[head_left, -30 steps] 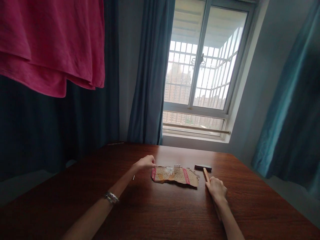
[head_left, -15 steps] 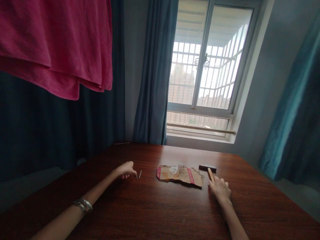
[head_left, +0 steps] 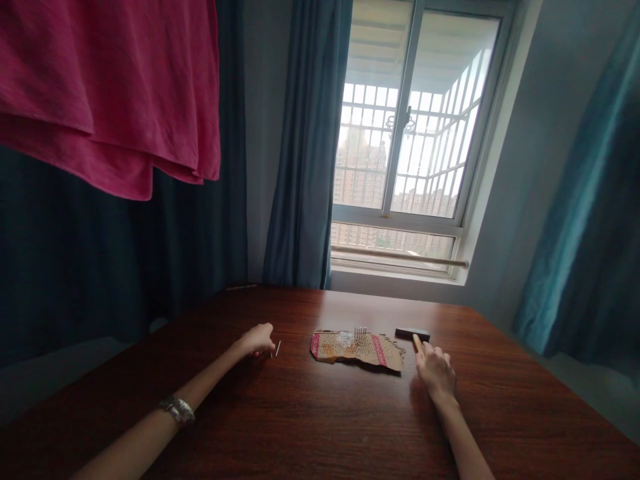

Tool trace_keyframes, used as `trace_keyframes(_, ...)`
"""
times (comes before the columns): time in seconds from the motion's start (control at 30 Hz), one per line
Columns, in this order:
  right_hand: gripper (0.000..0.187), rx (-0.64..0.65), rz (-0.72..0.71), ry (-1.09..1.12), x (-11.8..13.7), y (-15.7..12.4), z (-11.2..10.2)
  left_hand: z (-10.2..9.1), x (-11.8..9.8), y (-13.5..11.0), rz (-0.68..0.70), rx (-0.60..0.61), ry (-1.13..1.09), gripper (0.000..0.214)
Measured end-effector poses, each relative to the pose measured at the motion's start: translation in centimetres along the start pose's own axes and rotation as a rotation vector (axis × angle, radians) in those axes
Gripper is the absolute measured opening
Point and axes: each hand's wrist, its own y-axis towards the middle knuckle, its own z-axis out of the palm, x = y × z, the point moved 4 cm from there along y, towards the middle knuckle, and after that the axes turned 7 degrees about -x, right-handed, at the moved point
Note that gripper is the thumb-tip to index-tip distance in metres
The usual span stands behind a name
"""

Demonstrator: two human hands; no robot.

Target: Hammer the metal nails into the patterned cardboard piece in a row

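My right hand [head_left: 436, 368] is wrapped around the wooden handle of a hammer [head_left: 412, 335], whose dark head rests on the table. On the left, my left hand [head_left: 258, 339] reaches low over the tabletop with its fingers pinched on a thin metal nail [head_left: 271, 355], partly hidden by the fingertips. Another nail [head_left: 279, 348] lies just right of those fingers. Between my hands lies a torn, patterned piece of cardboard [head_left: 330, 347] with pink bands. Several nails [head_left: 361, 333] stand upright in a cluster near its far edge.
Everything lies on a brown wooden table [head_left: 320, 420]. Behind it are a barred window [head_left: 400, 133] and blue curtains [head_left: 307, 147]. A pink cloth [head_left: 110, 87] hangs at upper left.
My left hand has shifted slightly to the right and closed in over the nearer nail. My right hand stays on the hammer. The whole view has shifted a little.
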Motion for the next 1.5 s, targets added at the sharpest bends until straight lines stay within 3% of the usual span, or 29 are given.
trace_keyframes(0.27, 0.040, 0.002, 0.006, 0.052, 0.1, 0.1, 0.4, 0.1, 0.0, 0.0, 0.006, -0.017, -0.014, 0.012)
trace_keyframes(0.4, 0.038, -0.074, -0.010, 0.105, 0.7, -0.1, -0.4, -0.5, -0.8, 0.3, 0.070, -0.052, -0.076, 0.009)
trace_keyframes(0.5, 0.037, -0.161, -0.086, 0.238, 2.3, -0.6, -1.1, -1.0, -3.0, 0.4, 0.174, -0.133, -0.270, 0.014)
trace_keyframes(0.6, 0.033, -0.166, -0.204, 0.516, 5.1, -1.6, -1.1, -0.7, -6.4, -0.2, 0.290, -0.120, -0.542, 0.024)
trace_keyframes(0.8, 0.029, 0.097, -0.140, 1.129, 9.7, -4.1, 0.1, 1.9, -13.5, -3.4, 0.414, 0.041, -0.868, 0.036)
trace_keyframes(0.97, 0.034, 0.217, -0.088, 1.364, 10.6, -4.7, -0.3, 4.7, -17.5, -5.6, 0.494, 0.110, -0.907, 0.031)
trace_keyframes(1.17, 0.033, 0.307, -0.077, 1.460, 10.7, -4.9, 0.0, 6.4, -20.1, -6.8, 0.615, 0.120, -0.997, 0.023)
trace_keyframes(1.37, 0.038, 0.322, -0.015, 1.524, 10.5, -5.0, 0.6, 6.7, -21.1, -7.0, 0.558, 0.085, -1.025, 0.030)
trace_keyframes(1.5, 0.034, 0.292, -0.070, 1.494, 10.6, -4.5, 0.4, 6.5, -21.2, -6.6, 0.532, 0.103, -1.009, 0.031)
